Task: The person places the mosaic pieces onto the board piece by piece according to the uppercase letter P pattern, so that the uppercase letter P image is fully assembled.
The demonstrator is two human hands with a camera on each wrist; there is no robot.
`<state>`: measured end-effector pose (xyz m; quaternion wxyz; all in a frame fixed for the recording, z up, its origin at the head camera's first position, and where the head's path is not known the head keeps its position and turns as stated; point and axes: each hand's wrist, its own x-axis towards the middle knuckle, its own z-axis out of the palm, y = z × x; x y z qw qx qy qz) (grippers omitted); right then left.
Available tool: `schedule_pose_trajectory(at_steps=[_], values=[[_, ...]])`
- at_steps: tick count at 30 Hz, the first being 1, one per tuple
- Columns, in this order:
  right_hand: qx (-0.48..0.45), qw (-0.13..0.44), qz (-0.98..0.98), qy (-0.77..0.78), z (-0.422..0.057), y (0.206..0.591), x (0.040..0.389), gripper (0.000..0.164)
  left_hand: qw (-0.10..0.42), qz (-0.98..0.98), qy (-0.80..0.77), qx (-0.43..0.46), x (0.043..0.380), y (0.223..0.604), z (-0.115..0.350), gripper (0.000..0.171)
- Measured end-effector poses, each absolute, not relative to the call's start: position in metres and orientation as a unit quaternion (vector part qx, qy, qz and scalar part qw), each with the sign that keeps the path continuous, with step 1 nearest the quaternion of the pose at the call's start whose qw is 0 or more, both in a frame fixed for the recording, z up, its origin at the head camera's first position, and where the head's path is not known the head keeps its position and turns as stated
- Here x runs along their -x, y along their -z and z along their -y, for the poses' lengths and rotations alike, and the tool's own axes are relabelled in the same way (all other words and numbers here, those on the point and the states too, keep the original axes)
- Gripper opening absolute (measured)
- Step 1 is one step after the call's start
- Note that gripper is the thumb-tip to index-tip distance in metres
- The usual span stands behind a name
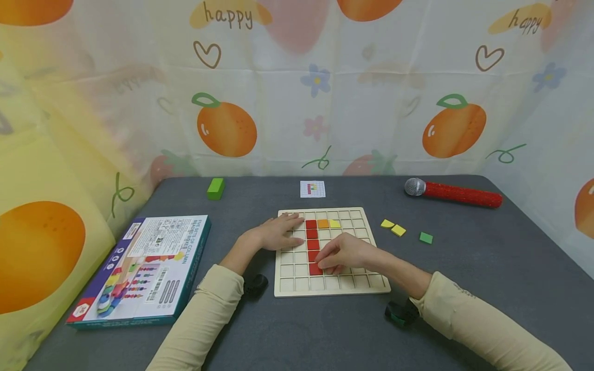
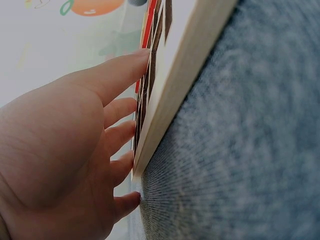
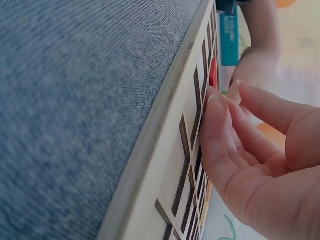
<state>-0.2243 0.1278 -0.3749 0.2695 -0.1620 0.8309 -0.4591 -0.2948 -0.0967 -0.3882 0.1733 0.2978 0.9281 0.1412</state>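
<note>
A pale wooden grid board (image 1: 287, 286) lies on the table. Several red square tiles form a column in it, the lowest red tile (image 1: 315, 269) beside my right fingertips. An orange tile (image 1: 323, 224) and a yellow tile (image 1: 334, 224) sit right of the top red one. My left hand (image 1: 280, 232) rests on the board's left side, fingers spread. Over the lower middle of the grid is my right hand (image 1: 345, 253), its fingertips at the board. The right wrist view shows that thumb apart from the bent fingers (image 3: 215, 115), nothing visible between them.
Two yellow tiles (image 1: 398, 230) and a green tile (image 1: 426, 238) lie right of the board. Behind it is a small printed card (image 1: 312, 189). A green block (image 1: 215, 189), a red microphone (image 1: 464, 195) and a flat printed box (image 1: 148, 268) stand around.
</note>
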Motion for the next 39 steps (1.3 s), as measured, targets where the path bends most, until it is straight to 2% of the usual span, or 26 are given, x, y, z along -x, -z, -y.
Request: schedule_pose_trajectory(at_steps=[12,22,30,39], values=[[0.145,0.300,-0.787,0.519,-0.143,0.379,0.229,0.027,0.172,-0.927,-0.142,-0.301,0.295,0.388,0.097,0.068],[0.126,0.324,-0.719,0.602,-0.173,0.378,0.235,0.040,0.174,-0.925,-0.149,-0.305,0.294,0.387,0.097,0.067],[0.093,0.317,-0.681,0.653,-0.198,0.380,0.240,0.045,0.174,-0.922,-0.154,-0.309,0.293,0.387,0.100,0.067],[0.053,0.280,-0.656,0.699,-0.224,0.375,0.242,0.050,0.173,-0.922,-0.156,-0.310,0.292,0.387,0.100,0.066]])
